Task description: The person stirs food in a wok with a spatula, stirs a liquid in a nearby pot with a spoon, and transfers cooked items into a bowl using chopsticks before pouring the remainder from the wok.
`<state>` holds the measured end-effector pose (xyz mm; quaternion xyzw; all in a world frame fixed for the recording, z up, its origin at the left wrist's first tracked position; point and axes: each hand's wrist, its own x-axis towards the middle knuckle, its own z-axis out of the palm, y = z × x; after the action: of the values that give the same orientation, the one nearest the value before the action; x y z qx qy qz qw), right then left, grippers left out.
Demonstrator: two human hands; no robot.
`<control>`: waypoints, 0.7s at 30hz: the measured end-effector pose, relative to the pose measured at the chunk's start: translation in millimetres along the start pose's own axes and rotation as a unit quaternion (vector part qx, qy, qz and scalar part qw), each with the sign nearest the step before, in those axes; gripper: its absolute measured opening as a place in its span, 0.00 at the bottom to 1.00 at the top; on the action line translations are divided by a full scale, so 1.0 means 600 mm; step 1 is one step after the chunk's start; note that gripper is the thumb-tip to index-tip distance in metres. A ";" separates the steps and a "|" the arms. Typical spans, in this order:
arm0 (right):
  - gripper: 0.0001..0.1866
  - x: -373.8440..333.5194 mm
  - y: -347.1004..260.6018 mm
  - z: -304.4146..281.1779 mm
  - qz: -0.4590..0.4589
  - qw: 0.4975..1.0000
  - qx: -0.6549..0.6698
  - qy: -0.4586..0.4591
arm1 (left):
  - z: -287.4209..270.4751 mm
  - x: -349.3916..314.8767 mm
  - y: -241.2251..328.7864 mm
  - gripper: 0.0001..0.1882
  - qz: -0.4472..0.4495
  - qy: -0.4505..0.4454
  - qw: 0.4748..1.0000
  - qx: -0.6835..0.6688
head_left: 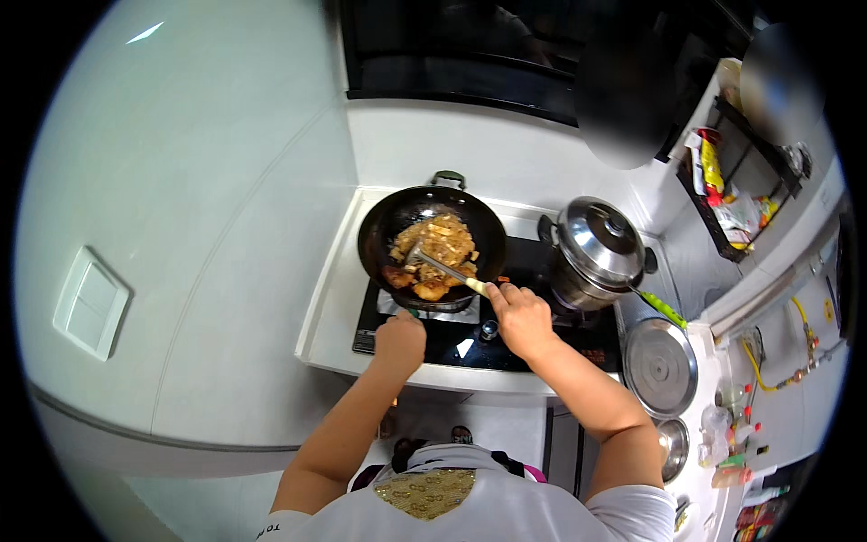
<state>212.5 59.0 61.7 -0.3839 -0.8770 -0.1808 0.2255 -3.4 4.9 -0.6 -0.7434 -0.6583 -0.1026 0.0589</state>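
Observation:
A dark wok (492, 221) sits over the left burner of the black cooktop (506, 357). Inside it lies chopped, browned food (442, 239), with larger golden and dark brown pieces toward the near side. My right hand (522, 318) is closed around the pale handle of a metal spatula (444, 266), whose blade rests among the food. At the wok's near left edge my left hand (401, 341) is a fist. A bit of dark green shows at its fingers, apparently the near wok handle, mostly hidden by the hand.
Right of the wok stands a lidded steel pot (601, 248) on the other burner. A green-handled utensil (664, 309) lies beside it, near a round metal lid (661, 369) and a steel bowl (673, 449). Bottles (736, 434) line the right counter; a wall rack (736, 190) holds packets.

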 end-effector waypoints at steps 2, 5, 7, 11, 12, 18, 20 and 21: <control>0.21 -0.009 -0.010 0.013 0.042 0.999 0.004 -0.007 | -0.017 0.000 -0.003 0.09 -0.019 -0.045 0.999 -0.004; 0.19 -0.021 -0.035 0.049 0.114 0.992 -0.008 -0.050 | -0.038 0.013 0.002 0.12 -0.074 -0.121 0.990 -0.007; 0.19 -0.031 -0.054 0.066 0.135 0.989 -0.011 -0.053 | -0.061 0.024 0.009 0.14 -0.069 -0.143 0.987 0.008; 0.23 -0.061 -0.089 0.077 0.195 0.977 0.068 -0.044 | -0.080 0.037 0.035 0.14 -0.038 -0.104 0.994 -0.001; 0.25 -0.069 -0.092 0.065 0.206 0.975 0.080 -0.038 | -0.082 0.040 0.044 0.14 -0.024 -0.099 0.995 -0.017; 0.22 -0.146 -0.025 -0.016 0.194 0.965 0.112 0.134 | -0.091 0.058 0.124 0.14 0.122 0.066 0.968 -0.210; 0.22 -0.171 0.040 -0.061 0.186 0.969 0.049 0.154 | -0.100 0.081 0.164 0.14 0.170 0.085 0.941 -0.279; 0.22 -0.188 0.079 -0.080 0.186 0.970 0.002 0.159 | -0.104 0.096 0.189 0.14 0.193 0.092 0.925 -0.313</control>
<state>328.9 -0.9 48.5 -0.5065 -0.7432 -0.1924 0.3926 110.7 32.7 78.5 -0.8242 -0.4281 -0.3576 -0.0976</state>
